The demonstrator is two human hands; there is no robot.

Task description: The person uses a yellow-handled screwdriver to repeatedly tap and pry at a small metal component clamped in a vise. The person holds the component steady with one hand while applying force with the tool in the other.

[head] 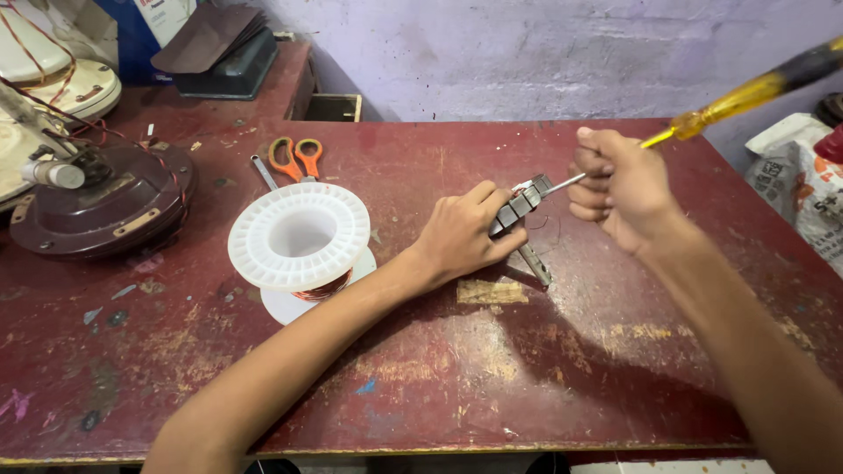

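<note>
Dark red table [492,386], white spool [299,235], orange-handled scissors [296,158], yellow-and-black screwdriver [746,95], grey metal core [520,206].

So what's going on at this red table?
A person is working at a worn red table. The left hand grips a small metal core propped on a metal stub. The right hand holds a yellow-handled screwdriver, its tip touching the top of the core. Beside the left arm stands a white spool with copper wire on it. Orange scissors lie behind the spool, and a dark round fan housing sits at the far left.
</note>
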